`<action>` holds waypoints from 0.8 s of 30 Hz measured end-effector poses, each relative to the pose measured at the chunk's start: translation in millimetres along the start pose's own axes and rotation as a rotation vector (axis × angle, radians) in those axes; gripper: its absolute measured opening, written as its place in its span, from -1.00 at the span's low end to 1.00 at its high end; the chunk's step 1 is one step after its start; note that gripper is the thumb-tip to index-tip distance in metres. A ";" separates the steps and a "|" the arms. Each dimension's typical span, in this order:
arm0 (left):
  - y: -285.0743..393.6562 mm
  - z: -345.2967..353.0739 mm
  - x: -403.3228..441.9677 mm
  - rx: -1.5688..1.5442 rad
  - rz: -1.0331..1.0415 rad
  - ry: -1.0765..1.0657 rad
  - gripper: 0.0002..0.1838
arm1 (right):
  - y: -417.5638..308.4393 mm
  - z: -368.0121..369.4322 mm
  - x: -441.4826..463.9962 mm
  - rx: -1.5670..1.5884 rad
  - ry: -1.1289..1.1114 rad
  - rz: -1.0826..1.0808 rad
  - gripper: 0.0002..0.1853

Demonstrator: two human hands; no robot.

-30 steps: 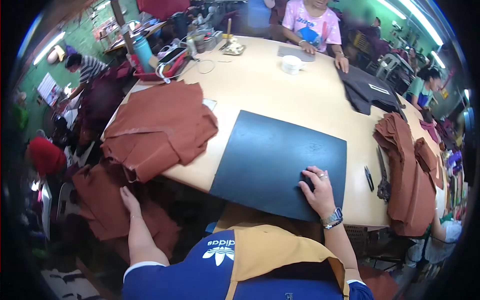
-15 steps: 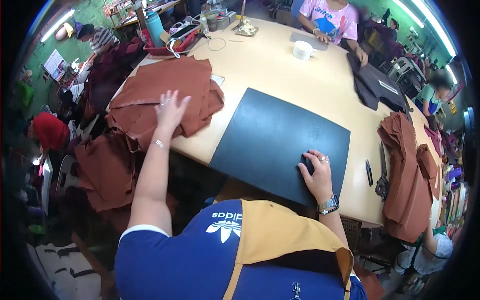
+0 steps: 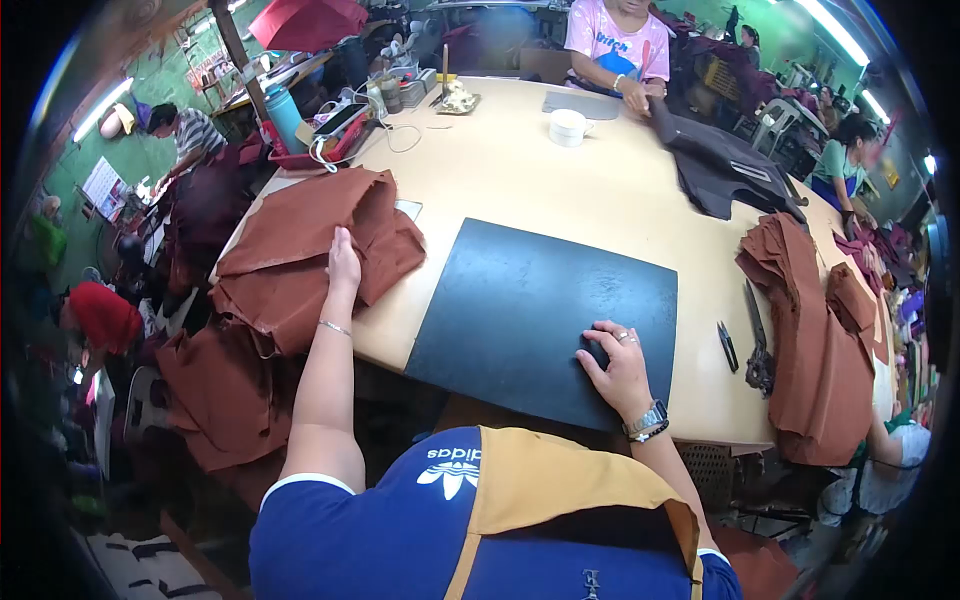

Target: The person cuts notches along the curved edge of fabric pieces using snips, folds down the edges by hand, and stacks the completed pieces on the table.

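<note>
At the table's left side my left hand (image 3: 343,262) presses against the pile of rust-brown fabric (image 3: 285,235), whose upper layer is lifted and folded at the fingers. Whether the fingers pinch the cloth is unclear. My right hand (image 3: 613,362) rests on the near right part of the dark board (image 3: 545,315), fingers curled around a small black object (image 3: 597,353). More rust-brown fabric (image 3: 225,395) hangs below the table edge at the left.
Small snips (image 3: 727,347) and large scissors (image 3: 757,335) lie right of the board, beside stacked brown fabric (image 3: 805,340). A white cup (image 3: 567,128) and a red tray (image 3: 320,145) stand farther back. Across the table, a person (image 3: 618,50) handles dark fabric (image 3: 720,165).
My left hand has moved from the hanging fabric up onto the pile, and the top layer is now raised. My right hand stays on the board. The person opposite has lifted the dark fabric's edge.
</note>
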State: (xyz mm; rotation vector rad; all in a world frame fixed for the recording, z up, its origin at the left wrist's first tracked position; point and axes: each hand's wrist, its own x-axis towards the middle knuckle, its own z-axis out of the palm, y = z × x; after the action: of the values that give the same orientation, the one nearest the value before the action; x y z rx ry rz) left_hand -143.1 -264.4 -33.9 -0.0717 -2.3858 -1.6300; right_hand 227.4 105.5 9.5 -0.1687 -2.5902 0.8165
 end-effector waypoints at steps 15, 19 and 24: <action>166.8 98.9 -234.3 0.362 0.735 -1.013 -0.21 | 12.5 0.6 -20.9 0.928 0.152 0.282 -0.57; 139.1 92.2 -222.6 0.688 0.728 -0.848 -0.22 | 24.4 -31.7 -24.5 1.055 0.148 0.450 -0.64; 141.8 102.4 -229.2 0.689 0.692 -0.827 -0.17 | 32.4 -89.7 -34.9 1.084 -0.128 0.631 -0.71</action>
State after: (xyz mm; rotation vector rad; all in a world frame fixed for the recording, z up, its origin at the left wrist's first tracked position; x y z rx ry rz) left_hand 86.1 -94.2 6.7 -1.4691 -2.8043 -0.4339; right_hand 296.7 170.7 45.1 -0.6072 -1.8130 2.3478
